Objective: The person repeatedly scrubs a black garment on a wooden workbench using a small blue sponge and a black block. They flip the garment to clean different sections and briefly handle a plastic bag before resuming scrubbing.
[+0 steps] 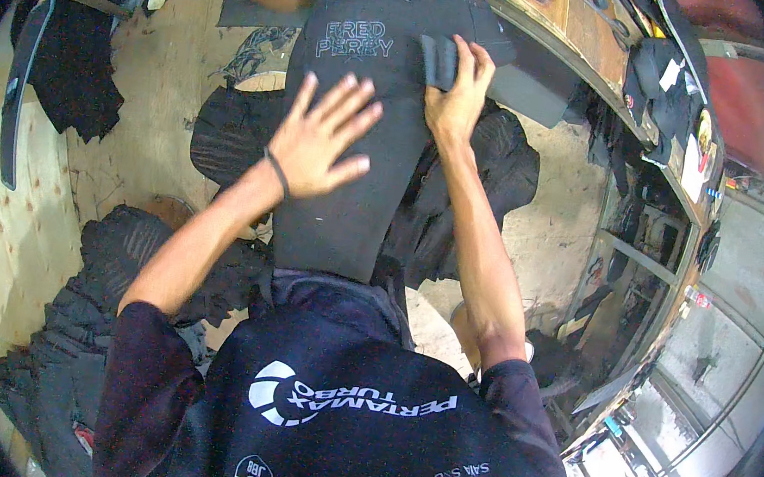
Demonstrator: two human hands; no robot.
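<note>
A long dark grey cloth piece [334,206] stretches away from my body, with outlined lettering printed near its far end. My left hand [322,144] is over its left half, fingers spread and holding nothing; whether the palm touches the cloth I cannot tell. By the cloth's right edge, my right hand [461,93] grips a small dark grey ridged block [437,62] between thumb and fingers. The block's underside is hidden. Dark fabric [491,171] hangs or lies bunched to the right of the long piece, and more dark fabric [230,134] sits to its left.
A heap of dark cloth [87,301] lies at the lower left. Along the right runs a wooden bench edge [636,126], with scissors [610,20] and cloth scraps on it. A plywood panel [5,236] stands at the far left, near a hanging dark strip [20,98].
</note>
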